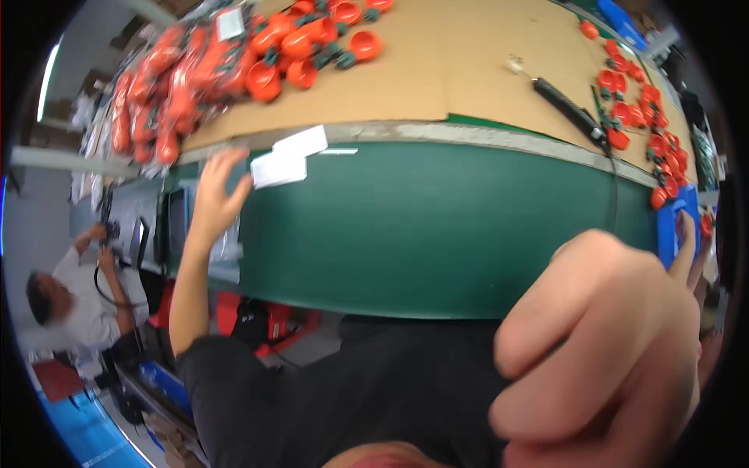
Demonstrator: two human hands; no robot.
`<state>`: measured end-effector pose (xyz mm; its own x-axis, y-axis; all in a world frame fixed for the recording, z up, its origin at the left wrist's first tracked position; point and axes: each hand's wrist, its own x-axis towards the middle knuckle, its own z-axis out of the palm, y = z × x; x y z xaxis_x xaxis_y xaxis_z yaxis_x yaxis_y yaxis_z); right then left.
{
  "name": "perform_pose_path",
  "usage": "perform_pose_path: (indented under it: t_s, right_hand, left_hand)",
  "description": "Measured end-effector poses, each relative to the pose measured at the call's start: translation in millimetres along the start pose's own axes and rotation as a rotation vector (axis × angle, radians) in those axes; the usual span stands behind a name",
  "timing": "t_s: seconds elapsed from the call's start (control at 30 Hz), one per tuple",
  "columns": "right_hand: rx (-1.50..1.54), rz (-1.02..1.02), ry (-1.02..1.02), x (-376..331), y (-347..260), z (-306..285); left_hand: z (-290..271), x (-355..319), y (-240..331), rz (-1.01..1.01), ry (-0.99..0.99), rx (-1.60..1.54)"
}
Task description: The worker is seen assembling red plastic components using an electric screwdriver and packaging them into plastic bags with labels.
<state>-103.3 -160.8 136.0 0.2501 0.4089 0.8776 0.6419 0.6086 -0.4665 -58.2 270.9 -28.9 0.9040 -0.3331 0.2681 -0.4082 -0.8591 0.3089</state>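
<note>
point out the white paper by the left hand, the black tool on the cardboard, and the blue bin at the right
white paper (pixel 286 160), head view, middle of the sheets
black tool (pixel 568 109), head view, mid handle
blue bin (pixel 668 230), head view, its front wall
left hand (pixel 217 195), head view, palm

Bright, even overhead light, hardly a shadower anywhere, and a pale sheen runs along the worktop edge. The right hand looms huge and soft, out of focus, while the left hand smears with motion. Beyond both hands, straight edges bow into the black fisheye rim.
</note>
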Motion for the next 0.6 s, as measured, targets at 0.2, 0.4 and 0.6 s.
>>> perform_pose_path:
  t_s: [0.2, 0.4, 0.6]
  right_hand:
    - [0.018, -0.030, -0.042, 2.5, 0.5, 5.4]
    - [-0.005, -0.095, -0.192, -12.0, -9.7, -40.0]
    - [-0.096, -0.315, -0.010, -38.0, -8.0, -26.0]
  left_hand:
    - [31.2, -9.4, 21.1, 0.009, -0.096, 0.105]
    - [63.5, 4.2, 11.9, -0.006, -0.088, 0.143]
    - [54.4, 46.1, 9.7, 0.000, 0.073, 0.135]
